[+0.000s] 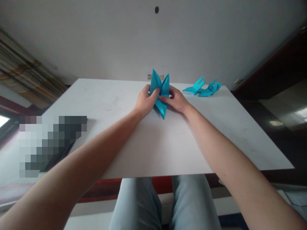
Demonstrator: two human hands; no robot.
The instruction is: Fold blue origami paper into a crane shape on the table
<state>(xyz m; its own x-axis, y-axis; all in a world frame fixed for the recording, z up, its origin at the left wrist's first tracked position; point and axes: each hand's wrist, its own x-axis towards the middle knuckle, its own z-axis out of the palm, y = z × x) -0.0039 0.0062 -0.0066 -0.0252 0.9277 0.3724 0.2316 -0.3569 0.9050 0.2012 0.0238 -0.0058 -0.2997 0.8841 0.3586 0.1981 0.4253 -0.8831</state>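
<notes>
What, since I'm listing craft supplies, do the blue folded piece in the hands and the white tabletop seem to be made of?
Blue folded piece: probably paper, smooth and fairly matte; it shows crisp creases and thin, pointed flaps.
White tabletop: perhaps laminate or painted board; its surface looks flat and dull, with faint grey smudges.

Tabletop (155, 150) open nearside, birds (195, 88) (paper) blocking right

Pale blue-grey, softly creased trousers (135, 204); bare forearms (103, 147), bare left hand (146, 101) and right hand (177, 99).
</notes>
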